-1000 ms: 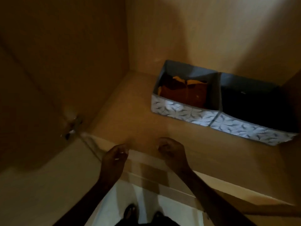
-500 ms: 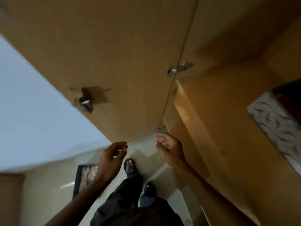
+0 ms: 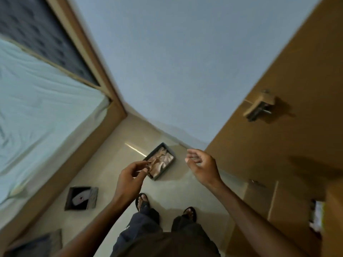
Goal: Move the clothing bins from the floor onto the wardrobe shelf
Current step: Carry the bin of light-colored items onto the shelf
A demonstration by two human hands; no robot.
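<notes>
A grey clothing bin (image 3: 163, 161) with beige and white clothes lies on the tiled floor ahead of my feet. A second dark bin (image 3: 81, 200) with a light garment sits on the floor to the left. A third bin (image 3: 44, 242) shows at the bottom left corner. My left hand (image 3: 130, 179) hovers in the air over the first bin's near corner, fingers loosely curled, holding nothing. My right hand (image 3: 202, 166) is raised to the right of that bin, fingers apart and empty. The wardrobe shelf is out of view.
The open wardrobe door (image 3: 278, 127) with a metal hinge (image 3: 259, 108) stands on the right. A bed with a pale sheet (image 3: 37, 108) and wooden frame (image 3: 78, 151) runs along the left. My sandalled feet (image 3: 143, 201) stand on the floor between them.
My view has swung left and down, from the wardrobe shelf with its two bins to the floor. Both hands stayed empty and have spread wider apart.
</notes>
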